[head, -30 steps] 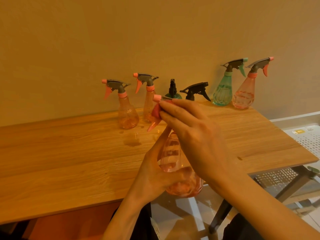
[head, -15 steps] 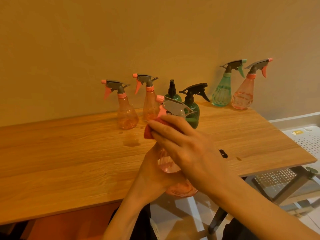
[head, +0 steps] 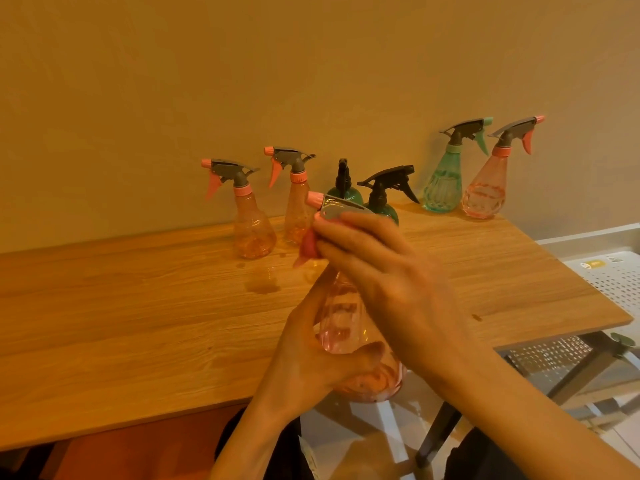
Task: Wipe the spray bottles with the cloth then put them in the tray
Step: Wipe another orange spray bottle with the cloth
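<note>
Bottle (head: pixel 341 317) held over table's near edge, upright, neck tilted slightly left, long axis near vertical. Left hand (head: pixel 311 362) grips its lower body, thumb across front. Right hand (head: pixel 384 268) fingers curled, pressing pink cloth (head: pixel 308 244) onto neck just under grey sprayer head. Six more bottles (head: pixel 251 223) stand along wall on table (head: pixel 138 323). White tray (head: pixel 620 282) lies right, beyond table edge; right hand nearer it. Judgement: wiping unfinished, body next.
</note>
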{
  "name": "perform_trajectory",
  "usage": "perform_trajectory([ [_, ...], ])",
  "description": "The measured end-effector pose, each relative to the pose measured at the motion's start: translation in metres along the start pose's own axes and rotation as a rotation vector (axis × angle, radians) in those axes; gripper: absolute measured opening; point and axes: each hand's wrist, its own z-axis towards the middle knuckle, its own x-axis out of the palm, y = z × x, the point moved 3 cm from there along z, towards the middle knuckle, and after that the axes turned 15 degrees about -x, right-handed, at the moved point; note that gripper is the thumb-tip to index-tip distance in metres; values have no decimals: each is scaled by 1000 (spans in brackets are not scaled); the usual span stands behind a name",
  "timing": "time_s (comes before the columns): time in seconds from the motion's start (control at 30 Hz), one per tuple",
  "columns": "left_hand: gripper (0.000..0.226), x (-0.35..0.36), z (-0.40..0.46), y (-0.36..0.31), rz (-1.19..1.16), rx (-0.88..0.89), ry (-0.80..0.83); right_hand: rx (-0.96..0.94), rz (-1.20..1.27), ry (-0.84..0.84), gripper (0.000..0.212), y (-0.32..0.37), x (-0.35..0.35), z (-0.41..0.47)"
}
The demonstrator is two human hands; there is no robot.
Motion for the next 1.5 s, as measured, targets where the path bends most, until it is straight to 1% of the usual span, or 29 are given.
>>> perform_trajectory([
  [0.13,98,-2,-2,-3,-82,39,62,149,-52,-231,32,-18,-16,3],
  [0.2,102,-3,-1,0,-108,32,79,197,-39,-306,28,-22,-19,9],
  [0.3,105,-5,0,7,-125,37,107,230,124,-364,25,-26,-17,14],
  [0.4,111,-9,1,11,-146,24,131,335,422,-411,28,-33,-17,11],
  [0.47,113,-12,2,13,-166,3,131,426,569,-399,30,-39,-19,8],
  [0.57,109,-16,2,13,-192,-24,125,487,628,-341,34,-42,-22,7],
  [0.63,110,-17,3,14,-168,-16,129,458,631,-330,37,-40,-24,10],
  [0.77,109,-14,5,17,-97,19,140,320,467,-254,27,-38,-25,26],
  [0.87,108,-16,4,17,-104,38,126,251,406,-208,27,-41,-25,28],
  [0.93,107,-19,3,15,-132,44,109,243,401,-186,28,-44,-27,22],
  [1.0,101,-21,3,13,-159,35,105,278,424,-183,28,-49,-28,15],
  [1.07,104,-20,2,11,-152,13,117,297,452,-188,29,-49,-29,13],
  [1.13,111,-18,3,11,-112,13,145,276,455,-191,30,-46,-30,20],
  [1.2,109,-15,4,14,-93,33,159,239,443,-186,29,-44,-30,28],
  [1.3,106,-15,4,13,-95,74,131,222,419,-205,29,-44,-30,28],
  [1.37,105,-16,3,10,-122,76,123,246,424,-215,30,-47,-30,18],
  [1.5,100,-20,1,9,-152,61,120,391,527,-237,32,-52,-29,-3],
])
